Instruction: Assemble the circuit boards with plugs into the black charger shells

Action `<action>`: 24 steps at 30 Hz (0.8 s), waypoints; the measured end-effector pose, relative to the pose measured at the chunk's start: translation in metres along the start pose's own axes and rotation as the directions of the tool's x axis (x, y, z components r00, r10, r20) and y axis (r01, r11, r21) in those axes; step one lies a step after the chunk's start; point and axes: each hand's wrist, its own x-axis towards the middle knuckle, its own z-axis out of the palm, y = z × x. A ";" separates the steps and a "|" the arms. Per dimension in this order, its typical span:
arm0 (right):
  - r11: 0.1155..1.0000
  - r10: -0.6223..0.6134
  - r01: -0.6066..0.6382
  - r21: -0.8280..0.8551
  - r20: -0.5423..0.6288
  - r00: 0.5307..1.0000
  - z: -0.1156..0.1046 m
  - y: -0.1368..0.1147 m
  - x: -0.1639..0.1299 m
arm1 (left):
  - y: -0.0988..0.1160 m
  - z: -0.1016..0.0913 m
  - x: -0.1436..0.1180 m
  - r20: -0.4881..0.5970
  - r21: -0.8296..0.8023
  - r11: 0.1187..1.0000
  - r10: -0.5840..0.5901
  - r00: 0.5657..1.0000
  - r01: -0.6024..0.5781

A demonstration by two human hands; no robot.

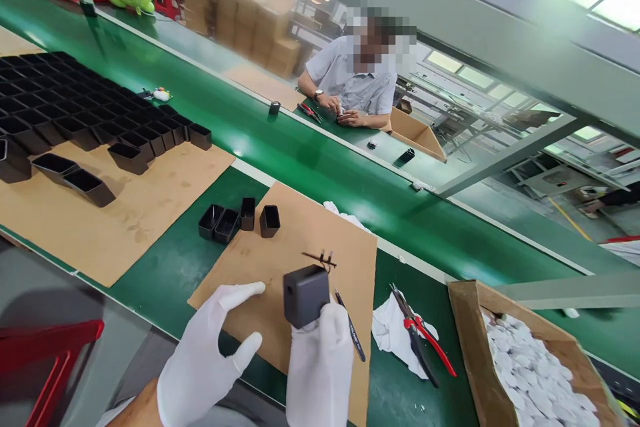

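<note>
My right hand (321,353), in a white glove, grips a black box-shaped housing (305,295) above a brown cardboard sheet (345,240). A small dark part with thin prongs (324,259) sticks out behind the housing; how it joins is hard to see. To the left, my gloved left hand (215,340) has thumb and fingers apart, holding nothing. Black tweezers (351,330) lie on the cardboard just right of my right hand. Several open black housings (270,220) stand at the sheet's upper left edge.
Red-handled pliers (420,333) rest on a white cloth (395,327). At right is a cardboard box (467,340) of white pieces (530,360). Rows of black housings (90,100) cover another sheet at left. Across the green conveyor belt (320,160) sits a co-worker (350,80).
</note>
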 end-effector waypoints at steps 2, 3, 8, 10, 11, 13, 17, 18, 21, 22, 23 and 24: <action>0.995 0.054 -0.044 0.090 -0.111 0.992 0.005 -0.009 -0.006 | 0.007 -0.001 0.004 0.009 -0.033 0.999 0.011 1.000 -0.011; 0.991 0.052 -0.033 0.133 -0.141 0.989 0.006 -0.013 -0.010 | 0.011 0.001 0.007 0.014 -0.031 0.999 0.014 1.000 -0.013; 0.987 -0.147 0.142 -0.081 -0.067 0.987 -0.023 -0.010 -0.012 | 0.023 0.018 0.040 0.275 0.001 0.993 -0.112 0.955 0.116; 0.937 -0.160 0.122 -0.326 -0.094 0.983 -0.048 0.006 -0.001 | 0.023 0.025 0.055 0.377 0.000 0.990 -0.128 0.917 0.138; 0.880 -0.171 0.095 -0.466 -0.123 0.978 -0.060 0.017 0.005 | 0.022 0.028 0.064 0.409 0.000 0.992 -0.118 0.905 0.129; 0.747 -0.160 0.086 -0.659 -0.054 0.986 -0.078 0.038 0.017 | 0.021 0.032 0.080 0.466 0.010 0.997 -0.077 0.881 0.081; 0.731 -0.138 0.152 -0.665 0.074 0.988 -0.085 0.062 0.027 | 0.021 0.040 0.111 0.575 0.013 0.995 0.069 0.815 -0.094; 0.734 -0.136 0.161 -0.659 0.088 0.987 -0.086 0.063 0.027 | 0.022 0.042 0.117 0.592 0.001 0.990 0.113 0.798 -0.141; 0.723 -0.112 0.139 -0.677 0.084 0.990 -0.104 0.066 0.032 | 0.020 0.046 0.127 0.607 -0.055 0.969 0.223 0.763 -0.240; 0.705 -0.093 0.104 -0.702 0.055 0.994 -0.115 0.068 0.035 | 0.019 0.046 0.128 0.612 -0.069 0.967 0.234 0.755 -0.244; 0.677 -0.069 0.054 -0.734 0.010 0.998 -0.128 0.072 0.039 | 0.018 0.046 0.128 0.621 -0.077 0.969 0.230 0.749 -0.234; 0.638 -0.043 -0.010 -0.770 -0.048 0.998 -0.141 0.076 0.044 | 0.017 0.045 0.127 0.634 -0.080 0.973 0.216 0.743 -0.215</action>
